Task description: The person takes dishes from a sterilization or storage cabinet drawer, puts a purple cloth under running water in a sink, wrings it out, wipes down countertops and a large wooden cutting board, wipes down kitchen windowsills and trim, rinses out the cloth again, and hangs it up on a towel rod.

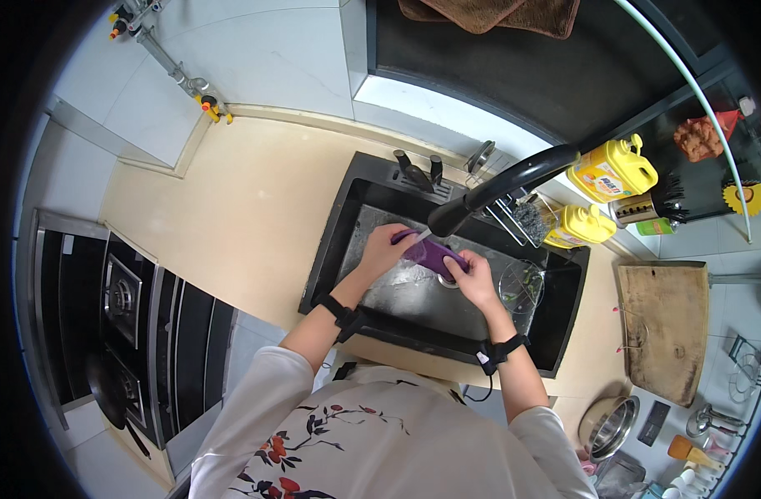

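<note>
A purple cloth [427, 254] is stretched between my two hands over the dark sink [380, 290]. My left hand [385, 248] grips its left end, and my right hand [471, 278] pinches the right end with the thumb on top. Water runs from the black faucet [449, 215] onto the cloth near my left fingers. Part of the drain [448, 282] shows below the cloth. To the right of my right hand, a round clear strainer or bowl [521, 285] in the sink holds green scraps.
Knives [411, 168] stand in a slot at the sink's back edge. A wire rack with a scouring pad [530, 219] and yellow detergent bottles [580, 226] are behind right. A wooden cutting board [664, 330] and a metal bowl [609, 427] are on the right, a gas stove [123, 296] on the left.
</note>
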A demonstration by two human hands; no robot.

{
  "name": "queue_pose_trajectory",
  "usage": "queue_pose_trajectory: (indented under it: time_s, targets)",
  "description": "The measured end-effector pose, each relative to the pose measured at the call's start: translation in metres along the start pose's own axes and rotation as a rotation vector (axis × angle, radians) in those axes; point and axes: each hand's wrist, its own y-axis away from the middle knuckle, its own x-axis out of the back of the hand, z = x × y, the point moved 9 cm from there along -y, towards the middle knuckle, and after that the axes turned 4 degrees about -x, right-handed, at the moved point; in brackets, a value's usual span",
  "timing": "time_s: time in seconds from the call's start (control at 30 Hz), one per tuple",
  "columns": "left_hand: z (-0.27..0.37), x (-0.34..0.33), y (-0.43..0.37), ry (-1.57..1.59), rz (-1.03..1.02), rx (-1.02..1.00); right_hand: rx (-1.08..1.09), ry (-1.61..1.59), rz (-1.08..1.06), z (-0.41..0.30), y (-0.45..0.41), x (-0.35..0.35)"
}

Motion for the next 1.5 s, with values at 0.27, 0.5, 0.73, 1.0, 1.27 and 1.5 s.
queue_pose_trajectory:
  time_s: [0.27,0.5,0.73,1.0,1.27,1.5]
  targets:
    - [0.001,-0.052,-0.021,-0.009,-0.179,-0.098,0.211,-0.091,0.111,-0.014,-0.003,-0.018]
    - [0.038,-0.022,-0.019,0.04,0.019,-0.228,0.117,-0.119,-0.047,-0.013,-0.028,-0.049]
    - [-0.012,0.003,0.003,0.083,-0.032,-0.016,0.052,-0.523,0.087,-0.05,-0.034,-0.057]
    - [-0.041,-0.006,0.018,-0.219,-0.218,0.108,-0.184,-0.744,0.219,-0.011,-0.015,-0.001]
    - [-0.12,-0.015,0.033,0.213,-0.22,0.292,-0.296,-0.834,0.295,0.014,0.022,0.053]
    - [-0.074,-0.025,0.007,0.543,-0.015,0.314,-0.24,-0.709,0.384,0.029,0.03,0.062]
